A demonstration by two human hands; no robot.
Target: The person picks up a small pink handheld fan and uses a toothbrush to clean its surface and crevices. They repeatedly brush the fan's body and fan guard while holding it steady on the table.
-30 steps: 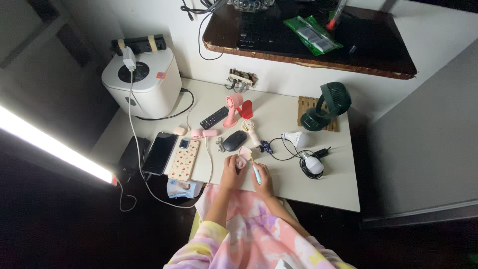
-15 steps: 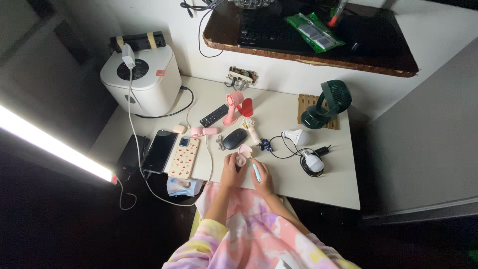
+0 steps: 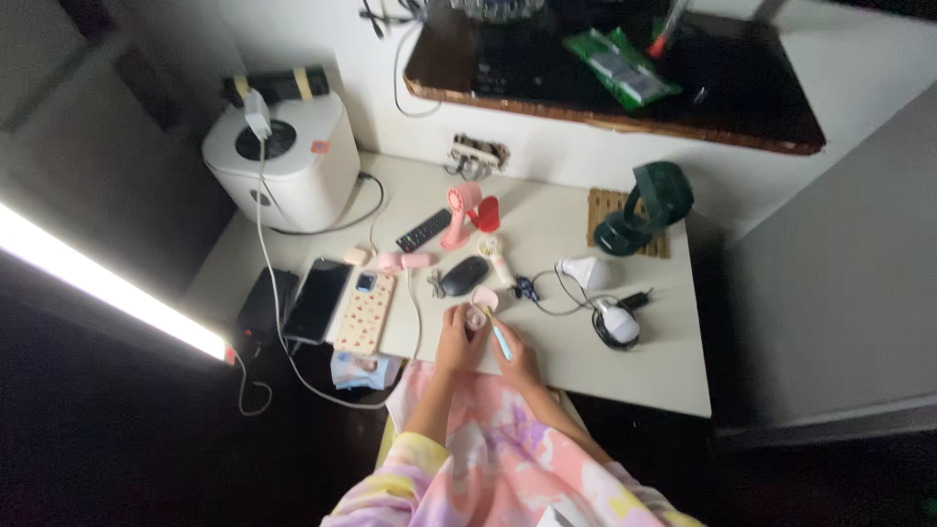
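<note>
A smooth white table (image 3: 576, 366) carries a glossy black phone (image 3: 317, 300) and a cherry-print phone case (image 3: 364, 312) at the left. Near the front edge, the left hand (image 3: 457, 337) pinches a small rounded pink case (image 3: 477, 305), lid open. Just beside it, the right hand (image 3: 514, 356) closes its grip on a slim light-blue stick (image 3: 501, 340), tip touching the case. Farther right lie matte white bulbs (image 3: 615, 320).

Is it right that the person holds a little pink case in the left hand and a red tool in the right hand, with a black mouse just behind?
Not quite. The tool in the right hand is light blue, not red, as the head view shows. The left hand does hold the little pink case, and the black mouse lies just behind.
</note>
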